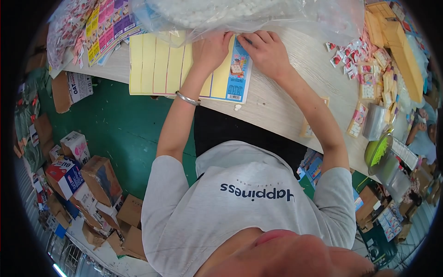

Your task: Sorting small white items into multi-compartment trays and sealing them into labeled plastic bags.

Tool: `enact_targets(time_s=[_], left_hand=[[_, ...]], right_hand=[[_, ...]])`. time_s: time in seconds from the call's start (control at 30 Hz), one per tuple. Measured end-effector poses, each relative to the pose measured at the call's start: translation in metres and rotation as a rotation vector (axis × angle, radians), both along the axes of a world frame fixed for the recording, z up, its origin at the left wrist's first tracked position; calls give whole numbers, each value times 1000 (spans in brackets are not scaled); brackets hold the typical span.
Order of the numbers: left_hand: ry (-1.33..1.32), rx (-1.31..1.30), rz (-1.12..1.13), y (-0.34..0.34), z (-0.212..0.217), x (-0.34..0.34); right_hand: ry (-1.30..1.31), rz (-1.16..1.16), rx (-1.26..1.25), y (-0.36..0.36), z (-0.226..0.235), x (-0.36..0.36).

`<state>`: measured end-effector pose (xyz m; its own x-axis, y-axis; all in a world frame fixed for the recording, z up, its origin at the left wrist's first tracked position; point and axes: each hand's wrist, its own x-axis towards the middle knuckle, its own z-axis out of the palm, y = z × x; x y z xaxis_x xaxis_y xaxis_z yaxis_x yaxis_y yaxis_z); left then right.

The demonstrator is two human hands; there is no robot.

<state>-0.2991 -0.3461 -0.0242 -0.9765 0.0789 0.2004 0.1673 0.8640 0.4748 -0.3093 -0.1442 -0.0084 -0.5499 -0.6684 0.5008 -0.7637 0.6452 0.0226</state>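
A yellow label sheet point(157, 69) lies on the table in front of me, marked off in long bare strips. At its right side a blue printed label point(236, 76) runs lengthwise, with pictures and a barcode. My left hand point(211, 51) rests on the sheet left of the blue label, its fingers curled and closed at the far end. My right hand point(266, 51) is closed with bent fingers at the label's far right corner. The fingertips of both hands meet the sheet close together, and what lies under them is partly hidden.
A clear plastic bag point(258, 14) of white pieces sits just beyond my hands. Colourful printed sheets point(110, 27) are stacked at the far left. On the right lie small red-and-white packets point(344, 57), small boxed packs point(368, 83) and a green-filled bowl point(378, 150). Cardboard boxes point(99, 180) crowd the floor at left.
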Motion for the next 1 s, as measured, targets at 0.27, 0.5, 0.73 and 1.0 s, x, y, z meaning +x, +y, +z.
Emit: enact_targets(time_s=[0.27, 0.5, 0.73, 1.0], left_hand=[[220, -19, -73, 14, -9, -13], [116, -231, -29, -21, -28, -6], [-344, 606, -542, 106, 124, 103], [-1060, 757, -264, 195, 82, 143]], right_hand=[[-26, -46, -98, 4, 9, -14], [-1446, 766, -122, 91, 178, 152], [-1270, -258, -1169, 225, 135, 207], [-1196, -649, -1305, 262, 61, 196]])
